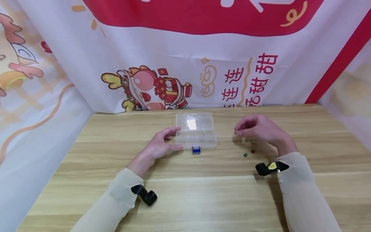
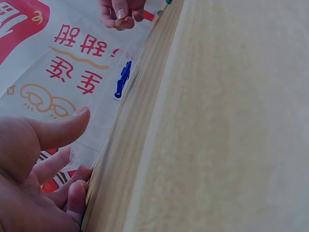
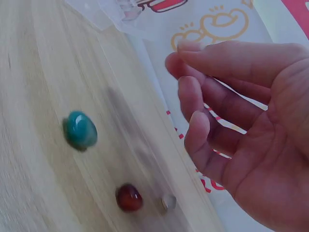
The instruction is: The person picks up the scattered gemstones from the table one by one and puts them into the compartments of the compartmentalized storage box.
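A clear plastic compartment box (image 1: 195, 138) lies on the table with its lid (image 1: 200, 120) raised at the back and a blue latch (image 1: 196, 150) at the front. My left hand (image 1: 159, 143) holds the box's left end, thumb in front and fingers toward the back. Right of the box, my right hand (image 1: 261, 130) is raised and pinches a small yellowish stone (image 2: 119, 22) between thumb and fingertips. That stone is mostly hidden in the right wrist view. Below this hand lie a green stone (image 3: 80, 130), a reddish-brown stone (image 3: 129, 197) and a small pale stone (image 3: 168, 202).
The wood-grain table (image 1: 197, 199) stretches in front of the box and to both sides. A printed cloth (image 1: 162, 45) hangs behind the table, and more cloth flanks it left and right. Each sleeve carries a black wrist camera, such as the left one (image 1: 144, 195).
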